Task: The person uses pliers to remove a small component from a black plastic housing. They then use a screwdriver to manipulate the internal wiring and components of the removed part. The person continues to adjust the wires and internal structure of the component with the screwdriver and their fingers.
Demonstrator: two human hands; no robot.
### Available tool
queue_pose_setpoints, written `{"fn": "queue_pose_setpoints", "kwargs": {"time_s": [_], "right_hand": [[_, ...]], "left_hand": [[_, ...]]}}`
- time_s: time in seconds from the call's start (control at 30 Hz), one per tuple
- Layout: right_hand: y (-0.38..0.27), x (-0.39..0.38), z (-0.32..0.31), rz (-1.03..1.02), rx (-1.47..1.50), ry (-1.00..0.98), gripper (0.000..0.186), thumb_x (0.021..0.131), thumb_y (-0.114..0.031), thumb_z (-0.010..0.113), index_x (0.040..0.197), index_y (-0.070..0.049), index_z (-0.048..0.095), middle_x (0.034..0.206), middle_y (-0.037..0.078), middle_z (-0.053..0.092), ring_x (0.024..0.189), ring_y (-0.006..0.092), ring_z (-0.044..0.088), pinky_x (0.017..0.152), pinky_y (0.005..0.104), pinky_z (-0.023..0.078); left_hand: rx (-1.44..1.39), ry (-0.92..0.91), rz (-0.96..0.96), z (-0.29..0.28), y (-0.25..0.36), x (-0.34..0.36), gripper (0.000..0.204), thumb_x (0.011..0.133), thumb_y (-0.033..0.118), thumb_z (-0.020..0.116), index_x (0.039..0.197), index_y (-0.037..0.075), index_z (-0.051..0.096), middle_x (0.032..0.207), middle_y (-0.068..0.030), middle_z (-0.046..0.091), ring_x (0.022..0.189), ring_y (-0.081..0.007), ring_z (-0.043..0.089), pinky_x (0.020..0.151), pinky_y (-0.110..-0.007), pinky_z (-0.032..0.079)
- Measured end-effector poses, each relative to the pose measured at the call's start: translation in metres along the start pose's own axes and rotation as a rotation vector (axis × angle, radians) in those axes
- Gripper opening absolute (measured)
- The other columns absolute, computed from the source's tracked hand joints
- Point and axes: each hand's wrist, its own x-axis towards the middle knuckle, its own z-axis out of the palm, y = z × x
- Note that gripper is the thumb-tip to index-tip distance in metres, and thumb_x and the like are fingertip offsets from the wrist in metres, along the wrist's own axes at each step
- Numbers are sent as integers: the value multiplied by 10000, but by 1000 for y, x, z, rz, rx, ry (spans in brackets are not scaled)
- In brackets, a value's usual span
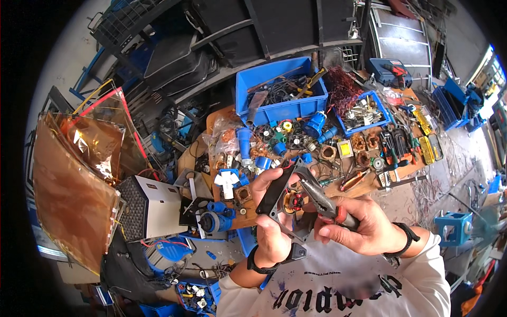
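L hand [272,219] grips a black fan frame [280,198], fingers wrapped round its left edge, thumb on the front face. Frame is held up in front of the chest, tilted, long axis running lower-left to upper-right. Copper-wound motor hub [291,201] w/ red bits sits in the frame's centre opening, just right of the L thumb.

R hand [364,227] is closed round the red-and-black handles of pliers [317,196]. Plier axis runs from the R hand up-left; the nose lies across the upper right part of the frame, just above the hub. Jaw tips prob touching the frame's top corner, but the view is too small to tell if they bite anything.

Key relation: hub is left of and slightly above the R hand, near the plier nose; L hand is the nearer hand to the hub and steadies the frame from the left and below.

Beyond both hands, the bench [406,171] carries clutter: blue bin [282,108] of tools and cables, smaller blue tray [364,113] of metal parts, blue plugs [317,126], copper coils. Left of the L hand, a white perforated box [150,208] and amber film sheets [74,179].
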Motion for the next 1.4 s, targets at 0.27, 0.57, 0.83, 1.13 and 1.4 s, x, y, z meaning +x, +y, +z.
{"fn": "queue_pose_setpoints", "kwargs": {"time_s": [0.27, 0.57, 0.83, 1.13, 1.4], "right_hand": [[1, 1, -1, -25, -37, -6, 160, 876, -108, 714, 856, -6, 593, 776, 72, 679, 572, 138, 572, 533, 299, 447], [-1, 4, -2, -43, -146, -12, 234, 874, -118, 718, 1074, -19, 647, 653, 33, 595, 549, 110, 555, 503, 290, 424], [3, 5, 0, -114, -173, -7, 341, 873, -128, 719, 1188, -29, 638, 646, 33, 595, 567, 128, 585, 529, 282, 451], [-2, 7, 0, -57, -179, -19, 344, 871, -130, 722, 1192, -32, 643, 639, 27, 589, 565, 112, 567, 518, 276, 433], [4, 7, -1, 45, -52, -34, 167, 911, -143, 686, 987, -5, 631, 671, 38, 626, 585, 81, 550, 545, 262, 441]], "left_hand": [[37, -33, 7, -3, -1, 0, 861, 859, 790, 310, 1412, 132, 276, 1293, -234, 520, 1183, -370, 558, 948, -493, 515], [103, -36, 44, -8, -5, 0, 855, 862, 779, 330, 1406, 121, 275, 1303, -243, 508, 1192, -388, 548, 940, -502, 514], [132, -16, 61, -11, -5, 0, 860, 866, 752, 391, 1411, 101, 258, 1328, -252, 471, 1171, -385, 554, 946, -514, 506], [185, -14, 79, -15, -8, 0, 855, 872, 755, 372, 1413, 103, 258, 1308, -224, 492, 1140, -355, 571, 936, -499, 505], [69, -22, 27, -14, -7, 0, 838, 880, 750, 368, 1405, 103, 286, 1297, -208, 508, 1135, -335, 578, 936, -477, 514]]}}
